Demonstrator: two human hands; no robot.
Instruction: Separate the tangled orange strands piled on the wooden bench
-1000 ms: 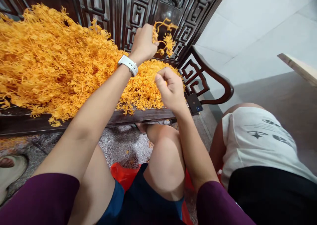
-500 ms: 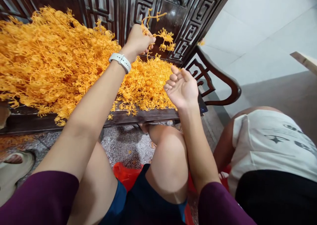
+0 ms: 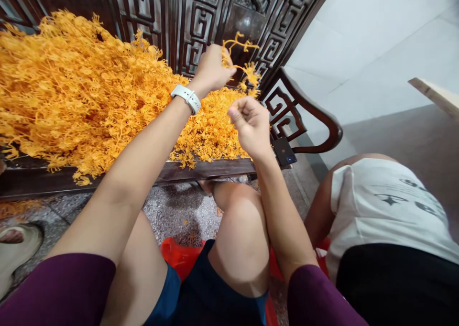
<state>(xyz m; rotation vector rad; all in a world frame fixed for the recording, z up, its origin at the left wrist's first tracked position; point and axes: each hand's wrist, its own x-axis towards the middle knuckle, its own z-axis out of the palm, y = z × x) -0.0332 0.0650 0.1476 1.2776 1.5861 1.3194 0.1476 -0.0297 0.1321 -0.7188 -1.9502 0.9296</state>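
Observation:
My left hand point(image 3: 215, 70), with a white watch band point(image 3: 185, 98) on its wrist, pinches an orange branching sprig point(image 3: 250, 73) between thumb and fingers. Thin stems curl above the hand, and small flower-like heads hang to its right. Just below and to the right is my right hand point(image 3: 252, 125), its thumb and fingertips pressed together. Whatever is in that pinch, if anything, is too small to make out. Beneath both hands spreads a large heap of similar orange sprigs point(image 3: 82, 96) on a dark wooden bench point(image 3: 211, 169).
A carved backrest point(image 3: 201, 20) rises behind the heap, and a curved armrest point(image 3: 332, 135) bounds the bench's right end. Near that corner lies a dark phone point(image 3: 285, 151). Another person in light shorts point(image 3: 387, 201) sits close on the right. A red stool point(image 3: 182, 256) is under me.
My left hand has shifted right and down with the sprig. My right hand has turned and gone from loosely spread fingers to a pinch below the sprig. The phone shows more fully.

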